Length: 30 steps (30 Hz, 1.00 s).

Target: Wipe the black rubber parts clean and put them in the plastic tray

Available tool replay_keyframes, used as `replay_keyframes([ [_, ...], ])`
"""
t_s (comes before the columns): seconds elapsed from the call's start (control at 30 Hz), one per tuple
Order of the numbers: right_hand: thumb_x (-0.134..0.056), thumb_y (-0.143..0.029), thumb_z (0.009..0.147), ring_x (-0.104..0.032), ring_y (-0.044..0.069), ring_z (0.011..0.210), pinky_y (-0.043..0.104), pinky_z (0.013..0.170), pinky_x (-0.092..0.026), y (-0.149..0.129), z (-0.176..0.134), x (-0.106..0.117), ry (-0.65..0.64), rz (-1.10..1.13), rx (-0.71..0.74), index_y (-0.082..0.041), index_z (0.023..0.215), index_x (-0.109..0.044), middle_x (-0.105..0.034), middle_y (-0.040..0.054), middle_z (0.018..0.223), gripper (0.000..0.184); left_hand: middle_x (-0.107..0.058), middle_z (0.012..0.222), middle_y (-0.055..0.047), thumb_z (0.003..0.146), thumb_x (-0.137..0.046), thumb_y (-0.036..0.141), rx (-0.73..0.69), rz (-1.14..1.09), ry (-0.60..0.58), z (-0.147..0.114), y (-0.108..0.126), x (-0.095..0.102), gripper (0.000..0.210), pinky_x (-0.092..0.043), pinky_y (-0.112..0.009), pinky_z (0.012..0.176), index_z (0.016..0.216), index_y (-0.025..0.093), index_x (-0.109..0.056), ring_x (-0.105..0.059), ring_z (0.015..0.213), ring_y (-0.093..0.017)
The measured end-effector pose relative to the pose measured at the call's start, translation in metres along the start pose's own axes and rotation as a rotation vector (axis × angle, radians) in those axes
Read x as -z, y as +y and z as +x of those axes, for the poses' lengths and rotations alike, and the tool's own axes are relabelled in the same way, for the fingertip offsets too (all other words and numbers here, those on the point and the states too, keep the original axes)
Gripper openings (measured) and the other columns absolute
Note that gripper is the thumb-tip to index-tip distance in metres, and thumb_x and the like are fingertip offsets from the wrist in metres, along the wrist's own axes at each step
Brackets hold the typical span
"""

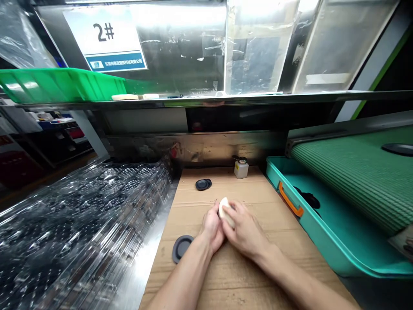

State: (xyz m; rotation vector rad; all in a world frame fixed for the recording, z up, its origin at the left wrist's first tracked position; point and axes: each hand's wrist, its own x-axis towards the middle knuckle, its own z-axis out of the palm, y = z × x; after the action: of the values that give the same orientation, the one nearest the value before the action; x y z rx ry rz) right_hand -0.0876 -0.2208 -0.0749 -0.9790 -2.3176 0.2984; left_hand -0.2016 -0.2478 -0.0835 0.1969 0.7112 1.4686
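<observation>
Above the middle of the cardboard sheet (254,267), my two hands are pressed together. My right hand (243,226) is closed over a white pad (223,208) with a rounded edge, perhaps a sponge or folded cloth. My left hand (213,226) is curled against the pad's left side, and whatever lies in its palm is hidden. Beside my left forearm lies a dark grey round part with a raised ring (182,247), partly covered by the arm. Farther back rests a small black round part (203,184).
A small white bottle with a dark cap (241,168) stands at the back. Clear plastic trays (80,224) holding dark parts are stacked left. On the right, a teal bin (322,245) with black parts sits below a green conveyor belt (361,159). A metal shelf (206,101) crosses ahead, bearing a green basket (64,86).
</observation>
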Motion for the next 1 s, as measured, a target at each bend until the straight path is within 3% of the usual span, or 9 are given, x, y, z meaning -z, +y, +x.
replay_keyframes([
  [0.17,-0.051,-0.027,0.084,-0.053,0.023,0.103,0.037,0.091,-0.044,-0.003,-0.001,0.003,0.039,0.015,-0.046,-0.022,0.108,-0.063,-0.057,0.0094,0.115,0.027,-0.068,0.099,-0.014,0.094,-0.038,0.034,-0.012,-0.003,0.004,0.001,0.002,-0.001,0.035,-0.052,-0.035,0.084,0.103,0.009,-0.061,-0.066,0.091,-0.022],
  [0.27,-0.053,-0.027,0.082,-0.052,0.022,0.105,0.034,0.090,-0.045,-0.003,0.000,0.003,-0.015,0.063,0.045,-0.026,0.109,-0.063,-0.056,0.0066,0.117,0.029,-0.068,0.098,-0.015,0.093,-0.039,0.036,0.003,-0.022,0.041,0.001,0.004,-0.001,0.035,-0.052,-0.035,0.085,0.097,0.010,-0.061,-0.066,0.091,-0.022],
  [0.43,-0.056,-0.026,0.079,-0.056,0.021,0.098,0.034,0.090,-0.043,0.019,0.010,0.004,0.038,0.107,-0.067,-0.023,0.107,-0.064,-0.061,0.0057,0.103,0.029,-0.067,0.108,-0.015,0.095,-0.035,0.033,0.015,0.013,0.011,-0.001,0.006,-0.003,0.036,-0.053,-0.039,0.084,0.107,0.010,-0.060,-0.064,0.098,-0.023],
  [0.57,-0.058,-0.029,0.078,-0.056,0.021,0.101,0.033,0.089,-0.044,0.022,0.003,0.010,0.046,0.224,-0.124,-0.022,0.127,-0.047,-0.060,0.0069,0.113,0.051,-0.066,0.111,-0.016,0.095,-0.036,0.034,-0.007,0.024,-0.002,-0.001,0.004,-0.004,0.037,-0.053,-0.040,0.084,0.109,0.009,-0.059,-0.063,0.101,-0.024],
  [0.7,-0.050,-0.026,0.085,-0.061,0.020,0.092,0.029,0.079,-0.045,0.002,-0.004,0.012,-0.032,0.280,-0.120,-0.021,0.125,-0.043,-0.063,0.0074,0.106,0.041,-0.066,0.109,-0.017,0.094,-0.039,0.034,-0.053,0.023,0.037,0.000,-0.001,-0.004,0.036,-0.053,-0.038,0.086,0.106,0.008,-0.061,-0.064,0.100,-0.024],
  [0.9,-0.039,-0.035,0.092,-0.062,0.022,0.071,0.027,0.061,-0.037,-0.013,0.005,0.008,-0.102,-0.033,-0.308,-0.019,0.113,-0.046,-0.066,0.0081,0.085,0.028,-0.066,0.112,-0.014,0.094,-0.039,0.034,-0.097,0.029,0.016,-0.004,-0.004,-0.007,0.036,-0.053,-0.034,0.088,0.112,0.010,-0.060,-0.063,0.100,-0.022],
  [1.0,-0.039,-0.039,0.092,-0.062,0.021,0.067,0.026,0.058,-0.034,-0.014,0.005,0.010,-0.148,-0.061,-0.294,-0.019,0.109,-0.046,-0.066,0.0072,0.079,0.027,-0.066,0.111,-0.014,0.093,-0.041,0.034,-0.112,0.038,0.055,-0.005,-0.005,-0.008,0.035,-0.052,-0.033,0.088,0.110,0.010,-0.061,-0.063,0.100,-0.022],
])
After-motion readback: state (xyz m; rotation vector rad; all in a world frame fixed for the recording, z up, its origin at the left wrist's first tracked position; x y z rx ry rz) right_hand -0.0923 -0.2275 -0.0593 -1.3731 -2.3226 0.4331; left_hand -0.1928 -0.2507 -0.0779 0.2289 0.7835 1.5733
